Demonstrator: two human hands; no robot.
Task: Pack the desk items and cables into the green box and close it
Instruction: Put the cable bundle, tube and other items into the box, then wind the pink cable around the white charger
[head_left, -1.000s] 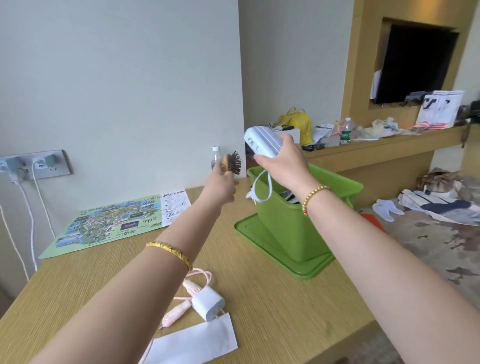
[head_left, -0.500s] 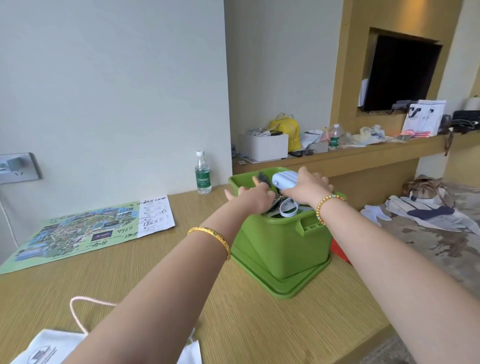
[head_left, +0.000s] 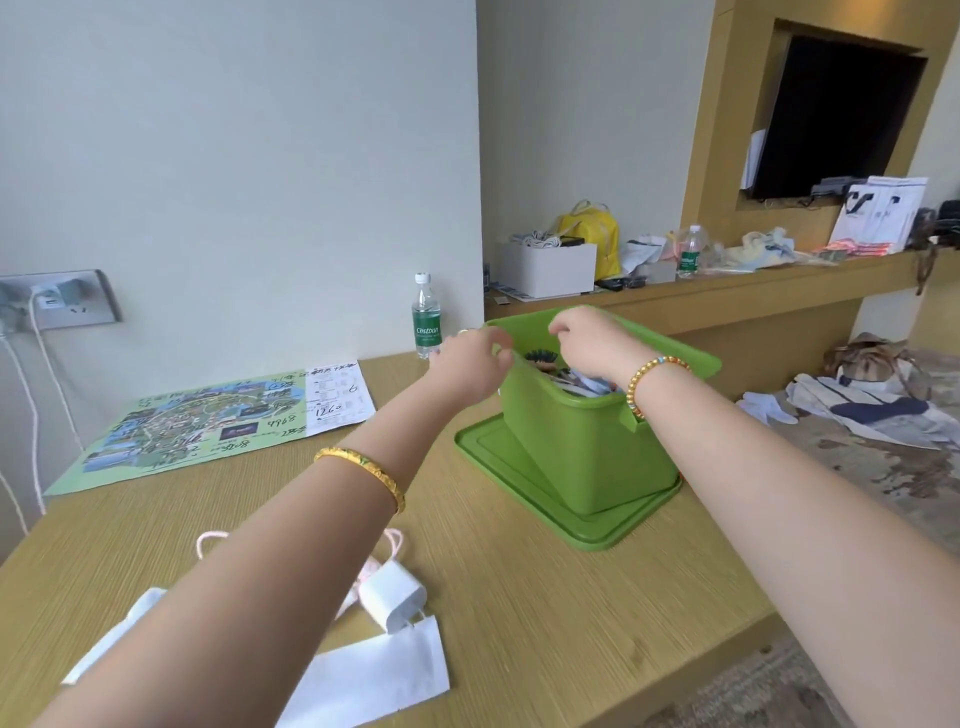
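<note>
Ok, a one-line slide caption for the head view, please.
Both hands, left and right, over the open green box; white charger waits on desk.

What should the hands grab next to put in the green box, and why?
Probably the white charger with its pink cable. Both the left hand and the right hand are at the green box and seem to hold nothing, while the charger lies loose on the desk nearest the person. The lid sits under the box, so closing comes later.
</note>
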